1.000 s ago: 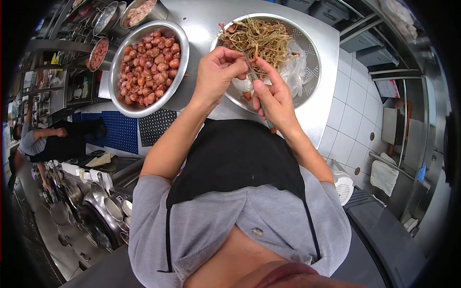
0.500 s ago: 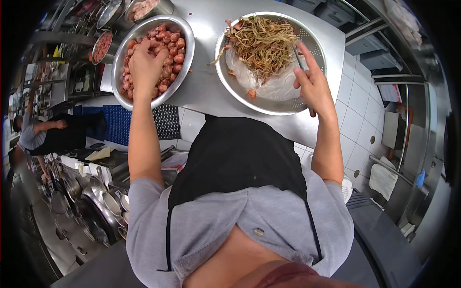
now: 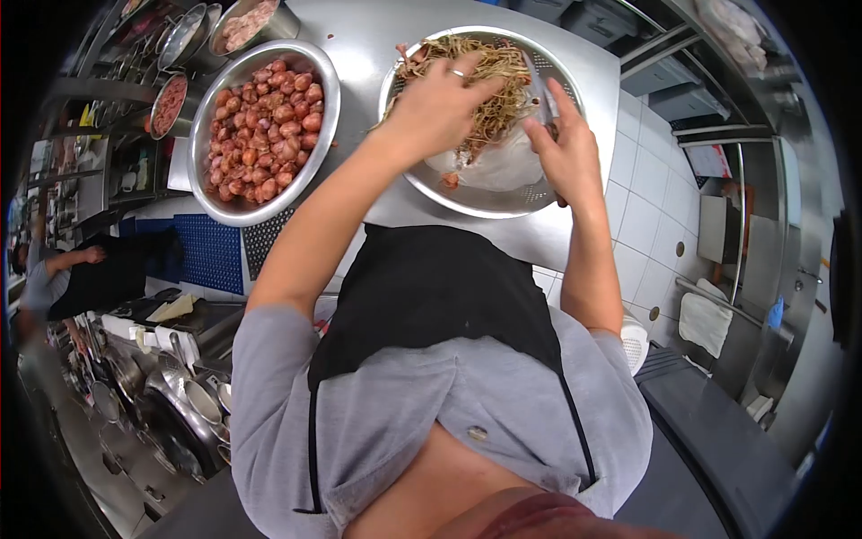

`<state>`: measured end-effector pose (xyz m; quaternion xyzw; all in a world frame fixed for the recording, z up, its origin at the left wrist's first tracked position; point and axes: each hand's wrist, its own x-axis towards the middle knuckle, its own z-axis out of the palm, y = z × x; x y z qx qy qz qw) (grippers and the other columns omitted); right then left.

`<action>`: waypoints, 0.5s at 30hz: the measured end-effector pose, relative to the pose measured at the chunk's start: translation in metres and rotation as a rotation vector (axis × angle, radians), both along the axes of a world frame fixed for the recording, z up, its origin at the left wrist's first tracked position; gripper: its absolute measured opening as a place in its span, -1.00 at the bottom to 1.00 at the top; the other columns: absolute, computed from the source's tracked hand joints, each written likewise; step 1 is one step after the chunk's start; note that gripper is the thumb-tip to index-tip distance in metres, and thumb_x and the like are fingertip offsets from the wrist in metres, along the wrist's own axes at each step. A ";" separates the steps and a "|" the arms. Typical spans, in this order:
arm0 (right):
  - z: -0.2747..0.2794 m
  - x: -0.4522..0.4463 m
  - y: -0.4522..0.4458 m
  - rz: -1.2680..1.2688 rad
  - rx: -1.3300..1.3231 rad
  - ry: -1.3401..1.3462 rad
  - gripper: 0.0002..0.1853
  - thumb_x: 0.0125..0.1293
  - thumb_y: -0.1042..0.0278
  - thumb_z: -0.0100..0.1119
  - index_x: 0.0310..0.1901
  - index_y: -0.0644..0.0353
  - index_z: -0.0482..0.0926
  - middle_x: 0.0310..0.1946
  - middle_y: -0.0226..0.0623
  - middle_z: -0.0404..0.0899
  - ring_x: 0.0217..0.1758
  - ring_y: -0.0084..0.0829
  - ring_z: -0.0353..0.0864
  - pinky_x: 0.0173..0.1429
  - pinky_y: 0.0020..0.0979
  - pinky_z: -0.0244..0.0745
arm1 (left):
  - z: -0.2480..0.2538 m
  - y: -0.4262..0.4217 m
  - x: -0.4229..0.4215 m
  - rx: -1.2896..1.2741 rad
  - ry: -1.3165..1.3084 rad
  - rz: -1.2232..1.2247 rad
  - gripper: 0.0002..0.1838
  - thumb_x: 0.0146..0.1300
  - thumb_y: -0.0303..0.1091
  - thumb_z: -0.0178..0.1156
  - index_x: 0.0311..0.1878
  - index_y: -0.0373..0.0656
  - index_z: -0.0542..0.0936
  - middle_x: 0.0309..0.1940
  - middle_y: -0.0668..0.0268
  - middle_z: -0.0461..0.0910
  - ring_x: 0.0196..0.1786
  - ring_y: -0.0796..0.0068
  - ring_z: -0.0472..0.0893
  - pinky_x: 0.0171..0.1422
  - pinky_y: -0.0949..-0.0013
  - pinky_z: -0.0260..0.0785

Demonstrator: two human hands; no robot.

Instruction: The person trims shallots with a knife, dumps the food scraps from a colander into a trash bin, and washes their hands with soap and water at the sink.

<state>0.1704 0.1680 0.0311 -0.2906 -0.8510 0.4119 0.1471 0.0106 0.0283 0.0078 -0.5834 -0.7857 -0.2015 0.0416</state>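
My left hand [image 3: 440, 108], a ring on one finger, lies over a heap of dry, stringy stalks [image 3: 494, 121] in a perforated metal colander [image 3: 573, 85]. Its fingers are spread and the tips sink partly out of sight among the stalks. At the colander's right side, my right hand [image 3: 573, 153] is closed round a knife, with the blade [image 3: 539, 85] pointing up and away from me and the handle mostly hidden in my palm. Under the stalks is a clear plastic bag [image 3: 503, 171]. To the left, a metal bowl [image 3: 332, 99] holds many reddish shallots [image 3: 265, 126].
Both vessels stand on a steel table [image 3: 368, 45]. Pots with pinkish food [image 3: 250, 25] are at the upper left. A person in a dark apron [image 3: 99, 269] is at far left, near hanging pans [image 3: 202, 400]. Storage bins [image 3: 611, 36] sit at the upper right.
My left hand has left the shallots in the bowl and moved right onto the stalks in the colander. My right hand keeps the knife; the whole view has shifted slightly.
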 end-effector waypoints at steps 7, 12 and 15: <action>-0.008 0.025 0.005 -0.096 -0.019 -0.076 -0.34 0.24 0.29 0.26 0.37 0.26 0.36 -0.38 0.04 0.67 -0.32 -0.09 0.69 -0.11 -0.22 0.55 | -0.037 0.038 -0.019 -0.105 -0.137 -0.046 -0.53 0.01 -0.56 0.22 0.07 -0.03 0.62 0.02 0.15 0.59 0.09 0.00 0.56 0.10 -0.05 0.46; -0.034 0.044 0.013 -0.194 -0.212 0.118 -0.36 0.26 0.35 0.27 0.39 0.21 0.36 -0.55 -0.30 0.60 -0.51 -0.50 0.54 -0.28 -0.43 0.49 | -0.037 0.033 -0.053 -0.131 -0.993 -0.008 -0.58 0.03 -0.63 0.20 0.04 -0.26 0.61 -0.13 0.24 0.68 -0.12 0.41 0.67 0.01 0.34 0.50; -0.031 0.048 0.013 -0.213 -0.258 0.140 -0.36 0.27 0.39 0.28 0.39 0.22 0.36 -0.56 -0.40 0.56 -0.51 -0.62 0.47 -0.33 -0.51 0.44 | -0.039 0.027 -0.049 -0.088 -1.382 0.017 -0.50 0.08 -0.55 0.24 0.18 -0.29 0.53 -0.15 0.25 0.68 -0.13 0.55 0.63 -0.04 0.44 0.49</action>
